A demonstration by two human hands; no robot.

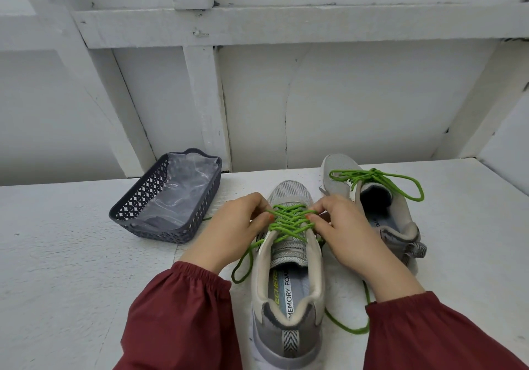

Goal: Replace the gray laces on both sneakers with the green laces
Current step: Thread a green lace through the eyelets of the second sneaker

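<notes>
Near sneaker (289, 283) sits on the table (57, 255), heel twd the person, green lace (289, 220) crossed thru the eyelets w/ both ends trailing loose. Left hand (232, 226) & right hand (349, 232) each have a closed grip, pinching lace strands at the eyelet rows. Lace looks thin, round, soft & light; prob. slides easily, so best held close to the eyelets or at the tips. Far sneaker (380, 212) stands just beside, tied in green. Basket (143, 195) at left holds a clear plastic bag (183, 195); anything else in it can't be told.
</notes>
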